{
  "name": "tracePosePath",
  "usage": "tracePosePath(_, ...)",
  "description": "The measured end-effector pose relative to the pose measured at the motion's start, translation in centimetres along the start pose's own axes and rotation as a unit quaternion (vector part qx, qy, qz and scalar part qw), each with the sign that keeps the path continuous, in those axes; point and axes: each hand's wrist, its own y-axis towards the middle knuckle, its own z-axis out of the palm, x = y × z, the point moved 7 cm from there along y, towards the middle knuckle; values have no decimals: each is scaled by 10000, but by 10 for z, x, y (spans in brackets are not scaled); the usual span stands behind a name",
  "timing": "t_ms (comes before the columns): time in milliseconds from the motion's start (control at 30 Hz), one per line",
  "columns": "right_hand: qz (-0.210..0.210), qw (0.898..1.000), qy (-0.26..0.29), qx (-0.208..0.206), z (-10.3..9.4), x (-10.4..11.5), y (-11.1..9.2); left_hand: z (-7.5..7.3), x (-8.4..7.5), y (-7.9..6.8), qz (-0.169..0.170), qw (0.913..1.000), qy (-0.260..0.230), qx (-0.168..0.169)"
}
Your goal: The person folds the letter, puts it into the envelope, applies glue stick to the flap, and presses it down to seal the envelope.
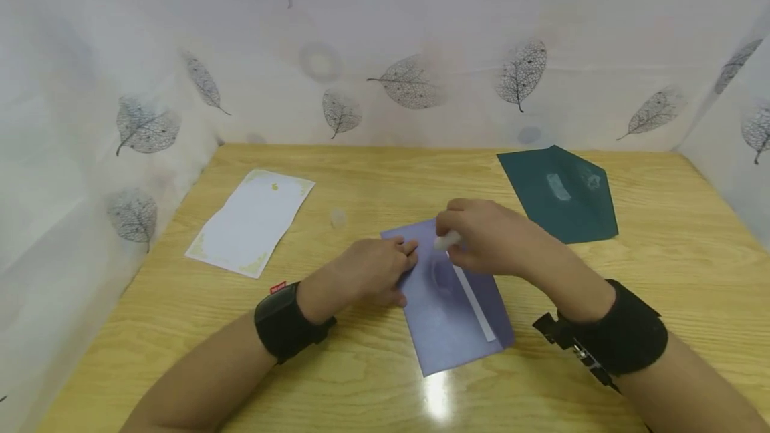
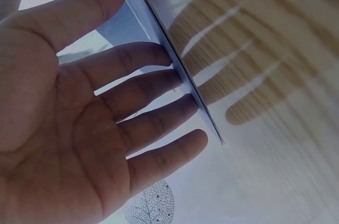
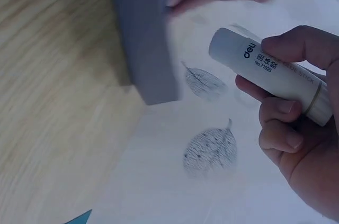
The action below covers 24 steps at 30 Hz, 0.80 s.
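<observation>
A purple envelope [image 1: 439, 333] lies at an angle on the table, with a white strip [image 1: 475, 306] running along its right side. My left hand [image 1: 369, 271] rests at the envelope's left edge; in the left wrist view its fingers [image 2: 153, 121] are nearly straight, with several tips against that edge. Over the upper part of the envelope, my right hand [image 1: 493, 236] grips a white glue stick [image 3: 265, 68] between thumb and curled fingers. The glue stick's end points left, close above the paper near the top of the strip.
A white sheet with gold corner patterns [image 1: 252, 222] lies at the left. Between it and the envelope sits a small translucent round piece [image 1: 338, 218]. A dark green envelope [image 1: 568, 209] lies at the back right. Leaf-printed cloth [image 1: 421, 19] surrounds the wooden table [image 1: 361, 386].
</observation>
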Motion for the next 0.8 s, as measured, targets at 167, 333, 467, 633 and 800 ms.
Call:
tracePosePath(167, 154, 9937, 424, -1026, -26, -3, -23, -2, -2, 1, 43, 9999, -51, -76)
tracePosePath(333, 404, 9803, 892, -1716, -38, -9, -41, 0, -4, -1, 174, 9997, -71, -146)
tracePosePath(467, 370, 9656, 1117, -2318, -48, -9, -47, 0, -4, -4, 346, 9989, -82, -291)
tracePosePath(633, 411, 9536, 1663, -2475, -48, -6, -48, -2, -3, -8, 521, 9974, -275, -413)
tracePosePath(800, 451, 9333, 2332, -2692, -48, -5, -50, -8, -1, -9, 715, 9938, -400, -749)
